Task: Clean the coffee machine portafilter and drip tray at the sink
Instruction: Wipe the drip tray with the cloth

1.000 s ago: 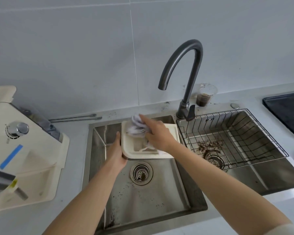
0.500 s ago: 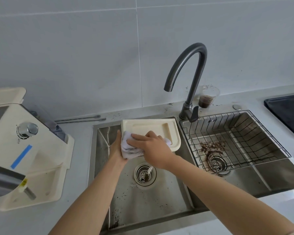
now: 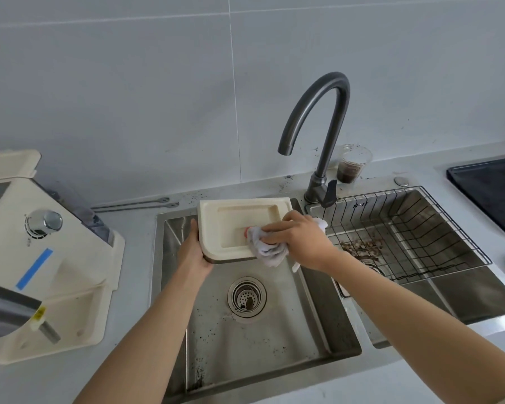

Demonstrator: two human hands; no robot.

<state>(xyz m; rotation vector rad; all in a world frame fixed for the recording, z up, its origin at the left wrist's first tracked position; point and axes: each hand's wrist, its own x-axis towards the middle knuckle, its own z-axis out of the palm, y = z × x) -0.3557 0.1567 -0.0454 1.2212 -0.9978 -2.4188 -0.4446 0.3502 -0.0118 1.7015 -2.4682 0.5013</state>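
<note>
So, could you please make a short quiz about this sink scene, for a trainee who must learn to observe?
1. True or false: the left hand holds the drip tray over the left basin.
2. What does the right hand press on the tray? A sponge; B cloth; C brush.
3. Short answer: where does the pile of coffee grounds lie?
Key: 1 true; 2 B; 3 in the wire basket.
</note>
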